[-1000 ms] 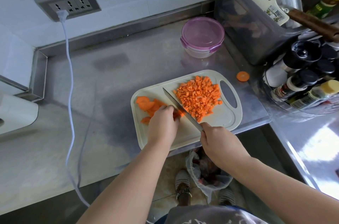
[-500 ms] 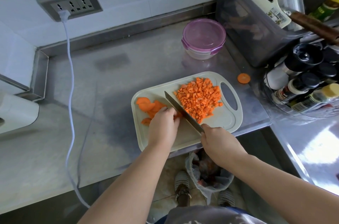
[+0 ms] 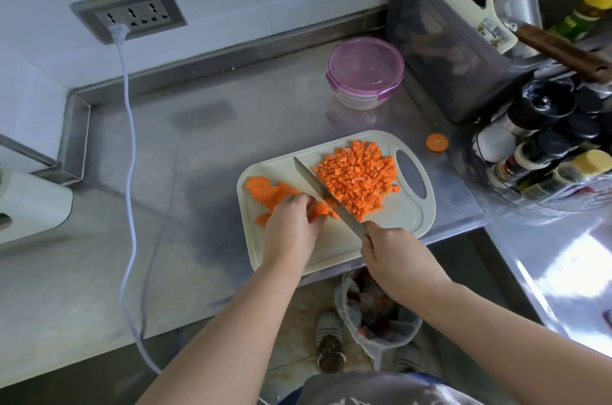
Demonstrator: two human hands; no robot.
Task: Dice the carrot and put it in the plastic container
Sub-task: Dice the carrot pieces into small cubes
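On the pale cutting board, the right hand has its grip clamped round the handle of the knife, whose blade slants across the board. The left hand curls its grip over the carrot slices (fingertips tucked under, so it seems to pin them). The diced carrot is heaped just right of the blade. The plastic container sits lidded on the surface beyond the board, and a carrot round lies nearby.

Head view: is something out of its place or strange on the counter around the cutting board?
Yes. One round carrot slice lies alone on the steel counter, off the cutting board beside its handle end, away from the diced carrot. Nothing else looks spilled or damaged.
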